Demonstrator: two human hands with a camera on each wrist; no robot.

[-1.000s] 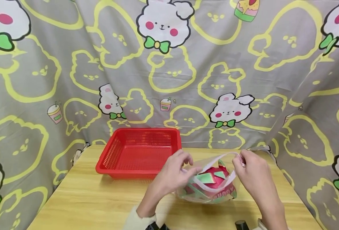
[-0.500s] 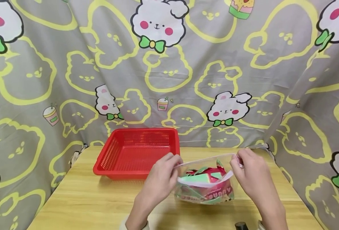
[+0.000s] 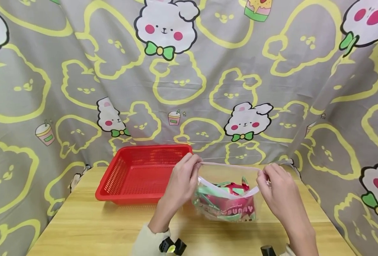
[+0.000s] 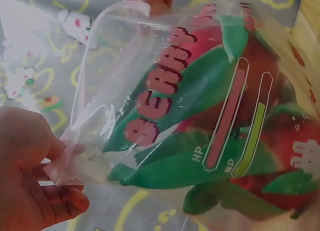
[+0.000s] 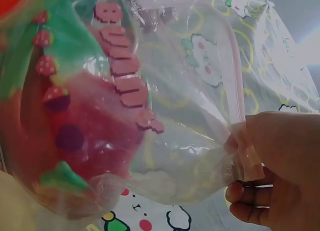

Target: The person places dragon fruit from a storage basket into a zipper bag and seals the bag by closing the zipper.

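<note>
A clear zip bag (image 3: 222, 209) printed with pink lettering is held up by its two top corners. Its mouth gapes, and red and green soft items (image 3: 237, 188) lie inside; their exact kind I cannot tell. My left hand (image 3: 182, 181) pinches the left corner between thumb and fingers, which the left wrist view shows on the bag (image 4: 150, 116) edge. At the opposite corner my right hand (image 3: 278, 186) pinches the pale zip strip, and the right wrist view shows thumb and fingers on the bag (image 5: 190, 156) there.
A red plastic basket (image 3: 112, 199) with slotted sides stands on the wooden table (image 3: 96, 227), left of the bag and close to my left hand. Behind hangs a grey patterned curtain (image 3: 192, 89). A small black object (image 3: 267, 250) shows at the front edge.
My left hand has shifted from over the bag's mouth to its left corner and risen. The mouth has been pulled wide, its back edge lifted. The head view has turned slightly right.
</note>
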